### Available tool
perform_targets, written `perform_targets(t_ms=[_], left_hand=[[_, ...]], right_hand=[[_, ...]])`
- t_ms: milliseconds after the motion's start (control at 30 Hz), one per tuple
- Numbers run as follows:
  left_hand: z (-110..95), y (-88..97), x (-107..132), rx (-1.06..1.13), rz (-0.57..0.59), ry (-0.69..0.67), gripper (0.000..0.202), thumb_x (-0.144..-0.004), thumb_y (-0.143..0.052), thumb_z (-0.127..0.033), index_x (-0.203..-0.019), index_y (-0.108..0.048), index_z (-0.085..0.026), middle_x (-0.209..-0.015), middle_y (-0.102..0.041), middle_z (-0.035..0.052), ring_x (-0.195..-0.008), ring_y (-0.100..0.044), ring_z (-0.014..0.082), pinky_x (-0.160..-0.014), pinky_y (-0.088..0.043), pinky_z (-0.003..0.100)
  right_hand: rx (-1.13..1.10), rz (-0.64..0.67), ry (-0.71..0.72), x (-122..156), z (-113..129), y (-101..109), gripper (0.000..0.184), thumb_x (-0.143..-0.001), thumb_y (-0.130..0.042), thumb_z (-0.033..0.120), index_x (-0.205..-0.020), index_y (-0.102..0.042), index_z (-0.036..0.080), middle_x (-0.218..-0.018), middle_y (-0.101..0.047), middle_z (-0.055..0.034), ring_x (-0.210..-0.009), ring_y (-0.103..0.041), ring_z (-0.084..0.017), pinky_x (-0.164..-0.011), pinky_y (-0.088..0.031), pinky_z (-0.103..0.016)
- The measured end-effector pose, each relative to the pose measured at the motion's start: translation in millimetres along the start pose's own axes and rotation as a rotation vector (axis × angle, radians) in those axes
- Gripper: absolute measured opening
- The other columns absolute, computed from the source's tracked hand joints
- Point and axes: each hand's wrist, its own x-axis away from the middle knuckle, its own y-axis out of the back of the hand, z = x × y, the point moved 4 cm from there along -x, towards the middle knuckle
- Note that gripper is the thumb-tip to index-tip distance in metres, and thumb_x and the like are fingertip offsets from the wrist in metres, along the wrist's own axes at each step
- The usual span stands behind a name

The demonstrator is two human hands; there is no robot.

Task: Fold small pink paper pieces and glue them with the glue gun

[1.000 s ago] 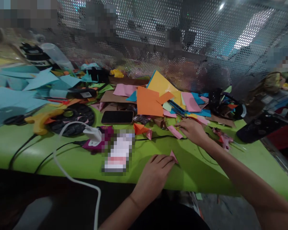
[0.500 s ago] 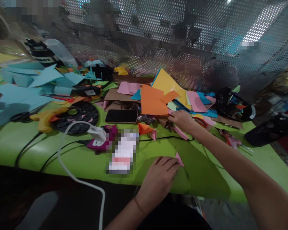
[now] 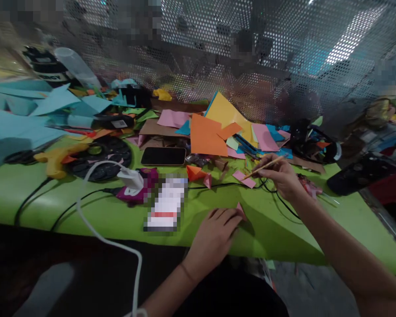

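Note:
My left hand (image 3: 218, 226) rests low on the green table, fingers closed on a small folded pink paper (image 3: 240, 211) whose pointed end sticks out past the fingertips. Most of that paper is hidden under the hand. Further forward and to the right, my right hand (image 3: 280, 174) pinches a thin wooden stick (image 3: 262, 168), perhaps a pencil, which slants down to the left. Its lower end is over or against a pink paper strip (image 3: 249, 181); I cannot tell whether they touch. An orange folded paper (image 3: 194, 172) and a small pink folded piece (image 3: 207, 180) lie left of the strip.
A dark phone (image 3: 163, 156) lies behind a blurred, lit phone (image 3: 166, 204). A purple power socket (image 3: 127, 193) holds a white charger, and a yellow glue gun (image 3: 56, 160) lies at left. Coloured paper, including an orange sheet (image 3: 207, 136), covers the back; a black cylinder (image 3: 350, 176) is at right.
My right hand has drawn back to the right from the paper pile and now holds the thin stick. My left hand keeps its hold on the pink paper. The view has shifted slightly.

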Motion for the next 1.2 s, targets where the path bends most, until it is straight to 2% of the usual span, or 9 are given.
perform_targets(t_ms=[133,267,367,467,600,767,1000,1100,1200], left_hand=[[1.7,-0.4,-1.7,0.027,0.007,0.02,0.022,-0.096,-0.053,-0.023,-0.116,-0.061,-0.024,-0.118,-0.07,0.0026,-0.106,-0.062,0.0199,-0.093,-0.047,0.039],[3.5,-2.7,-2.2,0.038,-0.01,0.052,0.018,-0.094,-0.056,-0.023,-0.112,-0.059,-0.024,-0.112,-0.069,0.0024,-0.101,-0.063,0.0209,-0.089,-0.049,0.039],[7.6,0.8,-0.9,0.064,-0.144,0.152,0.018,-0.089,-0.063,-0.023,-0.107,-0.057,-0.021,-0.11,-0.066,0.0061,-0.1,-0.064,0.0218,-0.085,-0.052,0.037],[5.3,6.9,-1.8,0.044,-0.244,0.153,0.034,-0.086,-0.067,-0.022,-0.117,-0.053,-0.02,-0.118,-0.063,0.01,-0.112,-0.06,0.024,-0.093,-0.05,0.039],[-2.9,8.1,-10.6,-0.018,-0.144,0.066,0.043,-0.089,-0.064,-0.025,-0.13,-0.052,-0.021,-0.126,-0.064,0.0088,-0.116,-0.058,0.0241,-0.098,-0.046,0.04],[-1.5,9.5,-18.9,-0.113,-0.113,0.034,0.02,-0.093,-0.057,-0.019,-0.111,-0.066,-0.024,-0.103,-0.074,0.0026,-0.095,-0.065,0.0199,-0.087,-0.044,0.037],[2.5,16.1,-18.9,-0.218,-0.071,-0.002,0.019,-0.093,-0.056,-0.019,-0.108,-0.068,-0.022,-0.091,-0.073,0.0034,-0.089,-0.064,0.0212,-0.084,-0.041,0.038],[2.1,17.4,-17.5,-0.252,-0.051,0.006,0.017,-0.095,-0.054,-0.021,-0.103,-0.069,-0.022,-0.087,-0.071,0.0028,-0.086,-0.062,0.021,-0.084,-0.04,0.038],[1.6,16.3,-16.1,-0.267,-0.028,0.006,0.018,-0.096,-0.052,-0.022,-0.101,-0.07,-0.022,-0.086,-0.07,0.0032,-0.085,-0.061,0.0209,-0.083,-0.04,0.038]], right_hand=[[-0.169,-0.047,-0.128,37.7,-7.2,1.9,0.033,-0.062,-0.088,0.025,-0.078,-0.059,0.022,-0.078,-0.075,-0.0012,-0.072,-0.07,-0.019,-0.068,-0.055,-0.032],[-0.164,-0.085,-0.152,65.0,-20.0,3.0,0.03,-0.059,-0.09,0.023,-0.07,-0.062,0.021,-0.077,-0.073,-0.0006,-0.074,-0.068,-0.016,-0.067,-0.053,-0.028],[-0.149,-0.144,-0.151,77.9,-31.6,5.3,0.028,-0.057,-0.091,0.021,-0.067,-0.065,0.021,-0.073,-0.068,0.0022,-0.069,-0.063,-0.013,-0.063,-0.05,-0.025],[-0.159,-0.151,-0.179,85.8,-42.2,3.7,0.028,-0.057,-0.091,0.021,-0.069,-0.065,0.021,-0.075,-0.068,0.0026,-0.071,-0.063,-0.012,-0.065,-0.05,-0.025],[-0.156,-0.095,-0.212,91.4,-51.0,-4.1,0.029,-0.059,-0.091,0.025,-0.072,-0.066,0.021,-0.078,-0.068,0.0025,-0.07,-0.062,-0.012,-0.065,-0.049,-0.025],[-0.055,-0.035,-0.252,94.7,-48.6,-7.0,0.029,-0.063,-0.089,0.035,-0.081,-0.071,0.021,-0.08,-0.071,-0.0002,-0.071,-0.064,-0.015,-0.065,-0.049,-0.027],[0.348,0.076,-0.009,91.6,-20.4,0.8,0.03,-0.072,-0.083,0.041,-0.095,-0.076,0.022,-0.092,-0.075,-0.0045,-0.09,-0.069,-0.024,-0.081,-0.053,-0.036],[0.444,0.126,0.107,90.4,-17.4,-1.4,0.028,-0.079,-0.078,0.042,-0.1,-0.075,0.023,-0.096,-0.075,-0.0051,-0.091,-0.069,-0.023,-0.081,-0.053,-0.036],[0.693,0.24,0.286,92.5,-19.7,-11.7,0.017,-0.089,-0.068,0.035,-0.1,-0.074,0.023,-0.093,-0.075,-0.0056,-0.088,-0.068,-0.022,-0.079,-0.05,-0.035]])
